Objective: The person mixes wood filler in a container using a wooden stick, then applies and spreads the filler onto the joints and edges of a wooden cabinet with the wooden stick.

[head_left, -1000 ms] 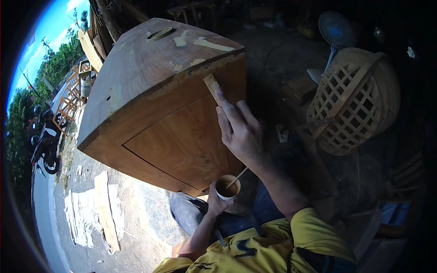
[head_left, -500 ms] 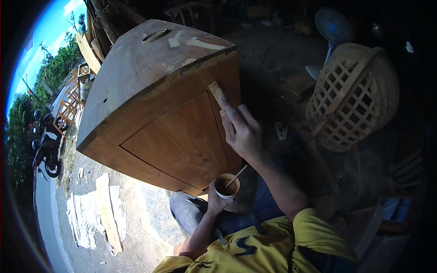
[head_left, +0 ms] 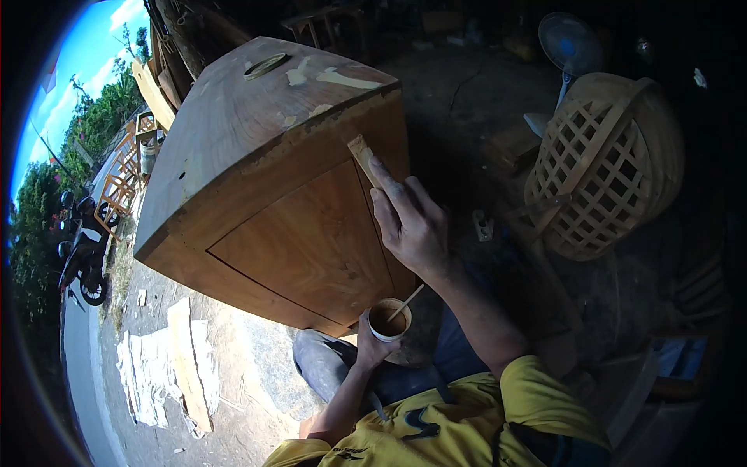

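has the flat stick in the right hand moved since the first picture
Yes, slightly: the flat stick in the right hand has shifted rightward in view, judged against the wooden cabinet, nearer its upper right corner.

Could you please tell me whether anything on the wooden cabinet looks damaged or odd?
Yes, the wooden cabinet has pale, uneven patches on its upper face and a blotchy edge, unlike the plainer wood around them. A small dark spot also breaks that face; I cannot tell whether it is a hole.

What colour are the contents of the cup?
Brown: the contents of the cup show best in the head view.
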A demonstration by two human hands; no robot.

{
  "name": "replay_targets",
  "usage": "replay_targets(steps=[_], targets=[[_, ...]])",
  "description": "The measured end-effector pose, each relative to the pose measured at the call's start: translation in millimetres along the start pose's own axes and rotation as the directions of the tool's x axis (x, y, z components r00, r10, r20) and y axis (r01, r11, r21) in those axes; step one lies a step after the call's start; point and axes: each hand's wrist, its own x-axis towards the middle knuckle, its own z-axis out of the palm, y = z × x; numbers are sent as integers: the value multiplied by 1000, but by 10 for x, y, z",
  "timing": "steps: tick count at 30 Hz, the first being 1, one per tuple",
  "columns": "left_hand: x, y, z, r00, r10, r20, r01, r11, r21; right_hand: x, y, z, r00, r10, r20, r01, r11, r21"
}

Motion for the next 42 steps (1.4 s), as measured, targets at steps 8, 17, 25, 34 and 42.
replay_targets(steps=[8, 17, 25, 34, 42], targets=[[-3, 4, -37, 1000, 28, -8, -27, 995, 98, -29, 223, 158, 996, -58, -61, 55, 998, -44], [11, 30, -17, 1000, -4, -22, 6, 997, 72, -62, 113, 115, 1000, -28, 3, 28, 999, -23], [-1, 145, -43, 999, 14, -38, -11, 997, 79, -210, 186, 57, 1000, -4, 28, 5, 1000, -17], [-34, 302, -66, 995, 0, -101, 1, 1000, 7, -1100, 276, -814, 703, 571, 424, -678, 718, 155], [9, 670, -27, 992, 25, -125, -16, 997, 72, -1115, 443, -1478, 595, 338, 730, -510, 860, 17]])
